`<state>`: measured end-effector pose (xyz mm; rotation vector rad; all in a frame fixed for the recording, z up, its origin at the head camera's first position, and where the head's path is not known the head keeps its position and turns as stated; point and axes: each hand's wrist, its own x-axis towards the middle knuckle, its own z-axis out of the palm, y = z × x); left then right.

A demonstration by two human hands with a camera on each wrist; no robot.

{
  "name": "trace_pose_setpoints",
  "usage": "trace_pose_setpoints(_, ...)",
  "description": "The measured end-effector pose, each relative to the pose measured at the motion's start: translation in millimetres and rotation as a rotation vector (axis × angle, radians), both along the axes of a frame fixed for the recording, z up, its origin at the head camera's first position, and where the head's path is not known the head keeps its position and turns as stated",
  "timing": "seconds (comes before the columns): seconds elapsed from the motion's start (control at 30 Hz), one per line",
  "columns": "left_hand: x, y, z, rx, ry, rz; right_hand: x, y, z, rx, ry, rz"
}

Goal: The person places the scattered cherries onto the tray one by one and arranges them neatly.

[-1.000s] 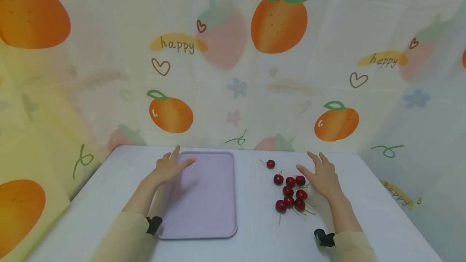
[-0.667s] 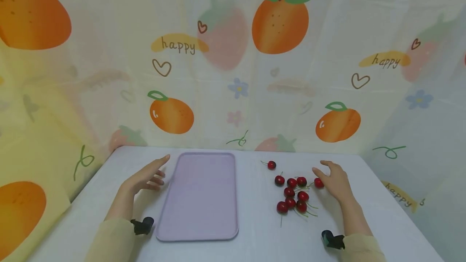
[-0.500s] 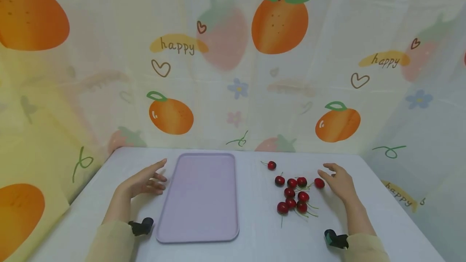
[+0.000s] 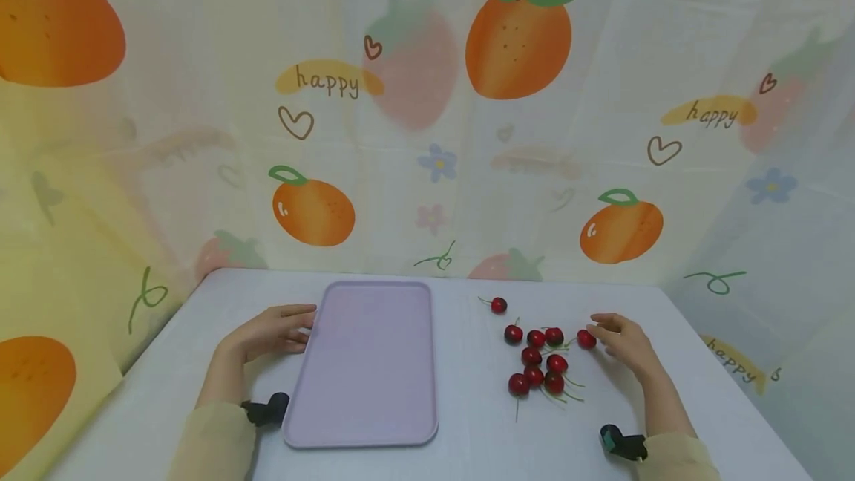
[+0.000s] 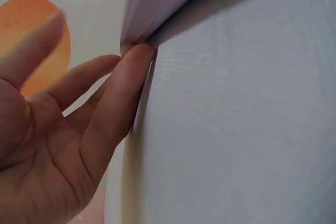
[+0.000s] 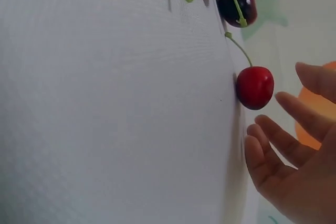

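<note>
At the left side of a flat pale purple tray point(image 4: 367, 362), my left hand point(image 4: 270, 331) has its fingertips against the rim. The left wrist view shows those fingers point(image 5: 126, 85) fairly straight, reaching the edge of the tray point(image 5: 157, 3). On the right, my right hand point(image 4: 628, 344) hovers just beside a lone red cherry point(image 4: 586, 339) with a green stem. In the right wrist view the fingers point(image 6: 283, 140) are relaxed and spread near that cherry point(image 6: 255, 87), with a small gap between them and the fruit. Neither hand holds anything.
Several dark red cherries point(image 4: 533, 375) lie clustered right of the tray, and one cherry point(image 4: 499, 306) sits farther back. The white table point(image 4: 467, 421) ends at a fruit-printed cloth point(image 4: 414, 169) behind. A small black device point(image 4: 269, 410) sits on each wrist.
My left hand swung left off the tray, then lowered to its left rim. My right hand moved right and down, and the lone cherry came into view beside it.
</note>
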<state>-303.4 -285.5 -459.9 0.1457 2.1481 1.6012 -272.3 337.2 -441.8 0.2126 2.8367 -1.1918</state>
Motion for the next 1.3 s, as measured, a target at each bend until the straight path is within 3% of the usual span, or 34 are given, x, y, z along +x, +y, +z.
trace_pose_setpoints(0.17,1.3,-1.8,-4.5,-0.008,0.077,-0.059,0.5,-0.3,-2.8,-0.026,-0.024,0.031)
trace_pose_setpoints(0.53,6.1,-0.5,-4.8,-0.019,0.102,-0.053,3.6,0.3,-6.3,-0.035,-0.042,0.083)
trace_pose_setpoints(0.73,6.0,1.3,-4.6,-0.030,0.096,-0.037,1.5,0.6,-7.3,-0.015,-0.037,0.098)
trace_pose_setpoints(1.3,6.4,2.9,-4.2,-0.033,0.072,-0.014,0.9,2.4,-10.1,0.045,0.017,0.044)
